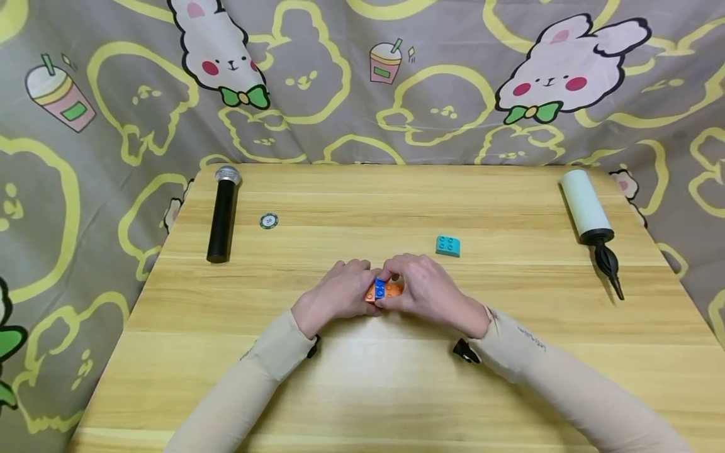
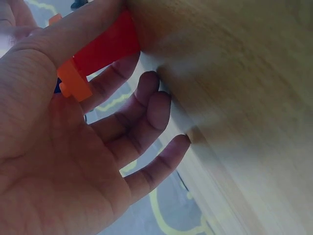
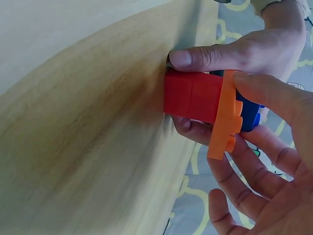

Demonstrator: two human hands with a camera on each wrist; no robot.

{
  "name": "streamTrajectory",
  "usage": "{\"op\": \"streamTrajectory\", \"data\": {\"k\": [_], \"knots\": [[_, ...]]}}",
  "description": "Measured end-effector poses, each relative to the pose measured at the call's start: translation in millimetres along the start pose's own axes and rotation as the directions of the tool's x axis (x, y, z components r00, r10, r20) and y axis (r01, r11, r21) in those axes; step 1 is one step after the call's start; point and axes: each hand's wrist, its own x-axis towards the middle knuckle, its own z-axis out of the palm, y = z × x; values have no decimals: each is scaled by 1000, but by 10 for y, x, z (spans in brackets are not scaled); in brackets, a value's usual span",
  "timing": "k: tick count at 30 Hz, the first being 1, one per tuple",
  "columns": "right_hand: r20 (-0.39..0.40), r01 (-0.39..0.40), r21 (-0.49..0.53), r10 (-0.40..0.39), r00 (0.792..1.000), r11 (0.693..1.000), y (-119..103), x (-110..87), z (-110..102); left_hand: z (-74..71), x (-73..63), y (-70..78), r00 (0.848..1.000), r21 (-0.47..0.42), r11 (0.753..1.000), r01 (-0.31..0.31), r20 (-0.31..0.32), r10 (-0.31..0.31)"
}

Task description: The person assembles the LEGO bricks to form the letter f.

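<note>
At the middle of the table both hands meet over a small stack of toy building bricks. Red bricks (image 3: 191,97) form the base, standing at the tabletop. On them lies a long orange brick (image 3: 223,120) with studs, jutting past one side. A blue brick (image 1: 380,288) sits crosswise on top of the orange one. My left hand (image 1: 340,292) holds the red base between thumb and fingers. My right hand (image 1: 425,286) pinches the blue brick between thumb and index finger, its other fingers loosely bent. The palms partly hide the stack in the left wrist view.
A teal brick (image 1: 448,246) lies beyond the right hand. To the left are a black microphone (image 1: 223,217) and a round chip (image 1: 269,221) marked 20. A white hand pump (image 1: 587,204) with a black nozzle lies far right. Patterned cloth (image 1: 340,82) hangs behind the table.
</note>
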Motion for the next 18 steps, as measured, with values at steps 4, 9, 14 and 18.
{"op": "streamTrajectory", "data": {"k": [4,9,14,18], "knots": [[3,-8,-2,8,1000,1000,-11,0,-11,-2,-13,-2,999,8,1000,-18,-35,18],[7,-15,-15,15,1000,1000,-13,-2,-27,-13,-12,11,997,9,1000,-27,-71,28],[-3,-27,-17,27,1000,999,-8,-20,-16,-21,-11,22,997,6,1000,-27,-70,27],[-2,-31,-21,31,1000,999,-15,-43,6,-12,-27,27,998,-8,1000,-25,-62,24]]}}
